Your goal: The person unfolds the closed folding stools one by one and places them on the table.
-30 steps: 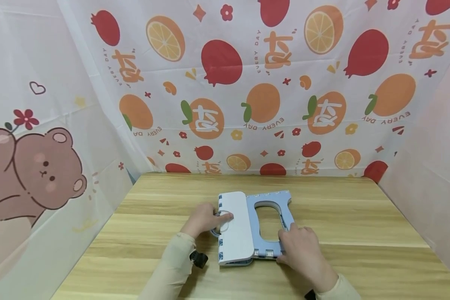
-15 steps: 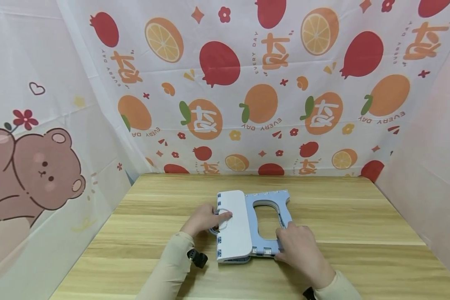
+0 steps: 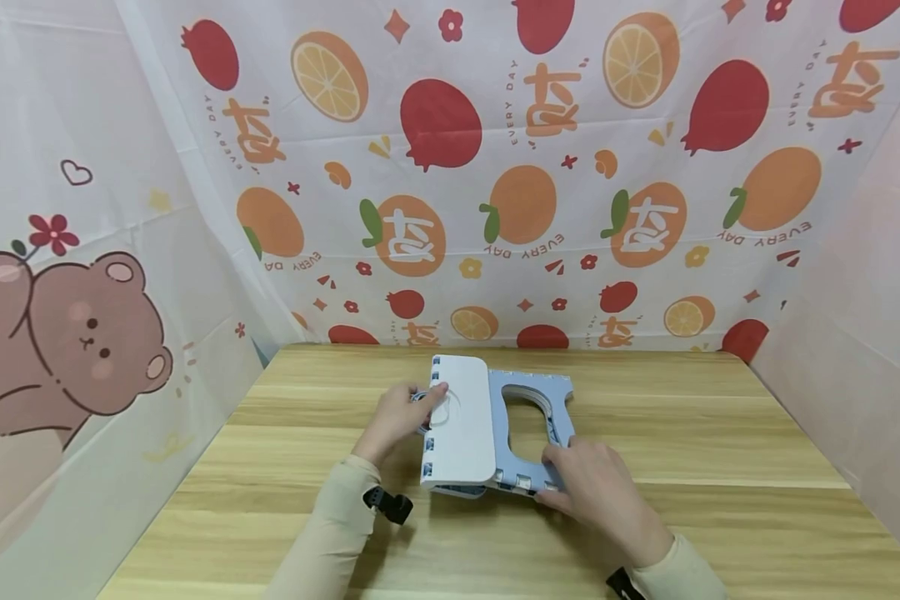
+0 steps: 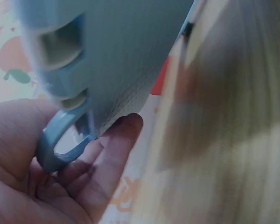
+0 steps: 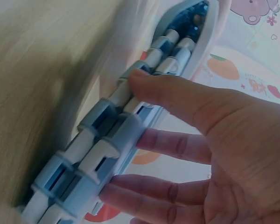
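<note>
Held between both hands a folding stool (image 3: 465, 433), collapsed into a flat packet, at the middle of the table (image 3: 720, 433). Had a white flap (image 3: 457, 454) uppermost on the left and, toward the right, a pale blue leg frame (image 3: 512, 465) with a big hole through the middle. Showed rows of hinges (image 5: 98, 119) lying close together along the near edge, and a narrow gap beneath the near end of the flap. Judging by that, looked folded or very nearly so, with the grasp made on both sides; left undone, by the same reckoning, any opening out, any spreading of legs, any standing upright. Showed space between the left edge and the table in the left wrist view, though could not tell fully raised from partly resting. Gripped the handle (image 4: 46, 144) with the left hand (image 3: 393, 417), fingers (image 4: 109, 172) bent round the loop and reaching underneath, thumb on top of the flap. Pinched the near right corner of the leg frame with the right hand (image 3: 596, 479), thumb over the hinges, fingers behind. Saw, past the table, a fruit-printed curtain (image 3: 495, 150) and, at the left, a bear-printed curtain (image 3: 82, 350).
</note>
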The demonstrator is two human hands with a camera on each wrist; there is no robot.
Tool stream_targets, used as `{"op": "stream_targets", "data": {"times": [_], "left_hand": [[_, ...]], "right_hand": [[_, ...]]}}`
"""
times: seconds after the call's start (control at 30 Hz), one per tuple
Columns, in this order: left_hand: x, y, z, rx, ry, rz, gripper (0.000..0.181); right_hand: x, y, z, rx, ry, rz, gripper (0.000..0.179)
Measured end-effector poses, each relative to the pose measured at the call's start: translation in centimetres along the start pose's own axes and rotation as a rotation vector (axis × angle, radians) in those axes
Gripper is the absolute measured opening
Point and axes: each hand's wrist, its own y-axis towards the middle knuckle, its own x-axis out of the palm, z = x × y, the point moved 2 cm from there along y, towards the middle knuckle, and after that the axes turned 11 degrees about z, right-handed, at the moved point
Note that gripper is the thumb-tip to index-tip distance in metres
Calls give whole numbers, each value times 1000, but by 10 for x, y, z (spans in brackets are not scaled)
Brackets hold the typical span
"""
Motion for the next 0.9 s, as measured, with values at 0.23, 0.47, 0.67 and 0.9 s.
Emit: {"op": "stream_targets", "data": {"times": [0.23,0.47,0.67,0.9], "left_hand": [[-7,0,15,-6,-136,68,59],[-9,-5,33,57,-228,99,54],[-7,-11,47,66,-339,64,58],[-6,-25,59,190,-459,-30,62]], "right_hand": [[-2,3,1,1,58,4,43],[0,10,6,57,135,-13,40],[3,12,11,62,233,31,35],[8,14,12,93,382,20,36]]}}
